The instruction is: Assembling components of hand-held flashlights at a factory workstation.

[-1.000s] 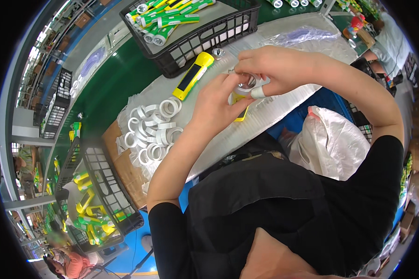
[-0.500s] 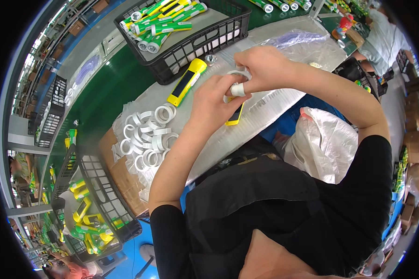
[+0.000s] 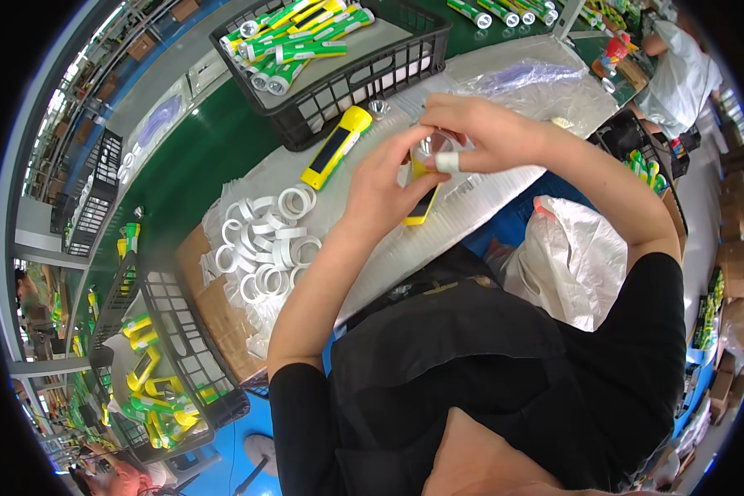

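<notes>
My left hand (image 3: 382, 183) and my right hand (image 3: 496, 136) are closed around the head end of one flashlight, fingers curled about its rim. A shiny round reflector (image 3: 435, 144) with a pale rim shows between them, and the flashlight's yellow body (image 3: 422, 208) with a dark panel sticks out below. White wrapping (image 3: 446, 162) covers a digit of my right hand. Left of my hands lies another yellow flashlight (image 3: 337, 149) with a dark panel. A small loose reflector (image 3: 379, 107) sits by its top end. Several white rings (image 3: 260, 248) are heaped beside my left forearm.
A black crate (image 3: 364, 91) with green-and-yellow flashlights stands beyond my hands. Another crate (image 3: 186, 347) with flashlight parts is at lower left. Clear plastic film (image 3: 529, 76) lies at the far right of the bench, and a white sack (image 3: 566, 264) is near my right elbow.
My right hand has shifted slightly right and its fingers have turned about the rim. More of the reflector now shows between my hands. My left hand has barely moved.
</notes>
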Demonstrator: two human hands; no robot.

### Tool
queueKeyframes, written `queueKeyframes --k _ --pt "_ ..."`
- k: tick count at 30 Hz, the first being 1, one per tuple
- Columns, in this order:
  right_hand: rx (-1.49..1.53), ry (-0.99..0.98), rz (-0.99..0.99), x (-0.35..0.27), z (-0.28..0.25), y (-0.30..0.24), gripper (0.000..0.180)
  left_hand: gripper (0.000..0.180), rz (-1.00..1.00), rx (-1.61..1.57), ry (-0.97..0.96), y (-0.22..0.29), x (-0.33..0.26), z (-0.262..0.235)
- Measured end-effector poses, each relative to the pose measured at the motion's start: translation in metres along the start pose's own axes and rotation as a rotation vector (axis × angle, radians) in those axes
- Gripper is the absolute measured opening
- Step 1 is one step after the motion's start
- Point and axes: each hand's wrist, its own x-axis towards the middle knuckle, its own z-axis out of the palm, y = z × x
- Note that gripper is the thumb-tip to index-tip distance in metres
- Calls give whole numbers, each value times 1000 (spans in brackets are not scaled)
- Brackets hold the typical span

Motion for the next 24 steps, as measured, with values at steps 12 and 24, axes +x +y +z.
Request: queueKeyframes --k 12,24 --pt "-6 412 55 -35 55 51 30 58 -848 -557 -663 31 27 -7" --pt "389 1389 639 -62 -17 213 37 64 -290 487 -229 -70 4 -37"
